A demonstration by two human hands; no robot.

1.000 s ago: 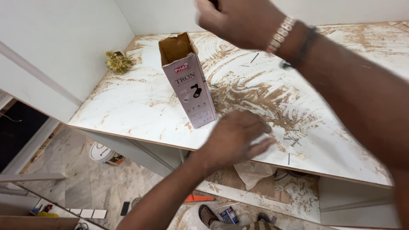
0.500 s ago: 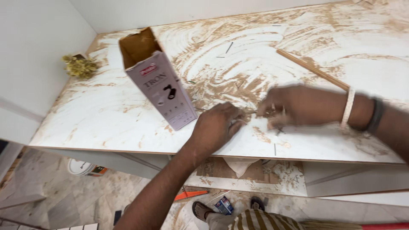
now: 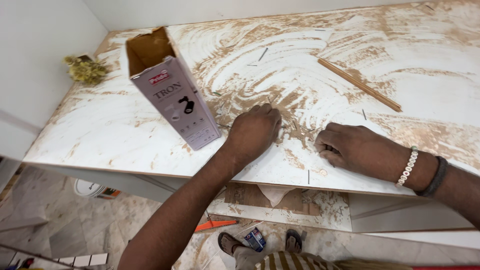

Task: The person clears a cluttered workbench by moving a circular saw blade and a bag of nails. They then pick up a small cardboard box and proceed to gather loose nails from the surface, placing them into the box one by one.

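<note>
Sawdust hides thin nails on the bench, so they could prick the left hand, pressed flat and holding nothing. Right hand, at 3 o'clock from it, is curled tight; I cannot tell what it holds. Bumping the box at 10 o'clock could tip it.

A tall, open-topped cardboard box stands left of centre on a sawdust-strewn white board. A thin wooden strip lies upper right; dried plant tuft upper left; paint bucket on the floor below.

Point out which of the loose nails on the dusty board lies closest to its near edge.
The short nail just below the gap between the left hand and right hand; the other nails lie farther back in the sawdust.
</note>
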